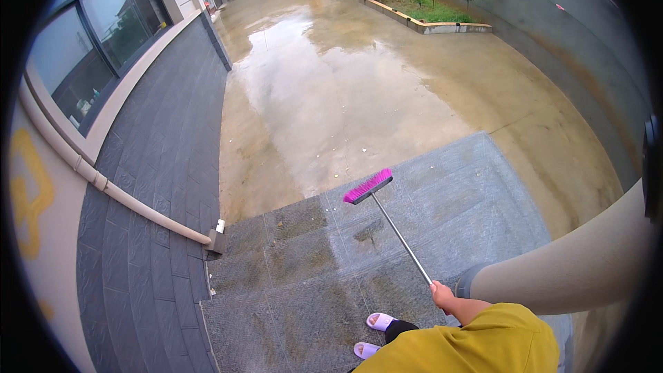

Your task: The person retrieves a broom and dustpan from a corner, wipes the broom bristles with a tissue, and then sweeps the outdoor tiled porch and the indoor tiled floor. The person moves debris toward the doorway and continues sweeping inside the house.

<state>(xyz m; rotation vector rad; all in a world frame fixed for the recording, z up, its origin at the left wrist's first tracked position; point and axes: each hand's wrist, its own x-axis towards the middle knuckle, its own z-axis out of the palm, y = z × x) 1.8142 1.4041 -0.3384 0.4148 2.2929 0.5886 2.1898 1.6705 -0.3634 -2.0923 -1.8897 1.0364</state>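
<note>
A broom with a pink bristle head (368,186) and a thin metal handle (402,242) reaches out over the grey stone landing (456,193). The bristles are at the landing's far edge, beside the wet courtyard floor. My right hand (443,295) is closed around the near end of the handle, and its forearm runs back into a yellow sleeve (483,342). My left hand does not show. My feet in pale slippers (380,321) stand on a lower step, to the left of the hand.
Grey stone steps (290,304) drop toward the lower left. A beige round column (573,269) stands close on the right. A slanted drainpipe (138,204) runs down the dark tiled wall (166,138) under windows. The wet concrete courtyard (345,76) stretches ahead, with a raised planter (442,24) of shrubs at the back.
</note>
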